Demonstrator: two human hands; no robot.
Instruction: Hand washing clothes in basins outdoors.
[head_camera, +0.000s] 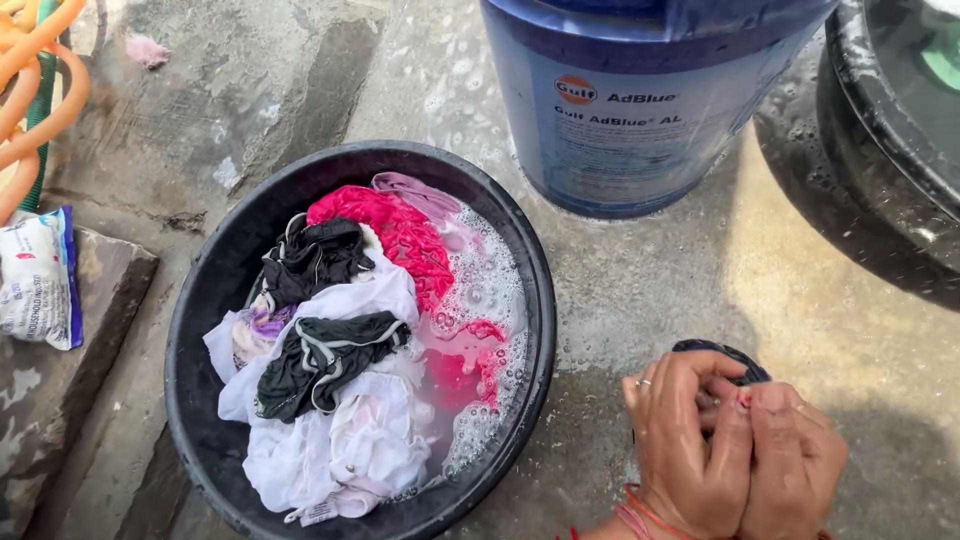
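Both hands, left hand (690, 450) and right hand (795, 460), are clenched on a small dark wet cloth (722, 356); it is best wrung tightly, clear of the black round plastic basin (195, 330).

Wet bare hands, a ring and red threads at my wrist

My left hand (688, 455) and my right hand (795, 465) are bare, with no gloves and no sleeves reaching into view. Both are wet and glisten in the sunlight, with a bit of soapy sheen across the knuckles. I wear a thin, pale metal ring on one finger of my left hand. Around my left wrist sit a few slim red thread bands, one looping loose above the others. A spot of red polish shows on one fingernail. My nails are short.
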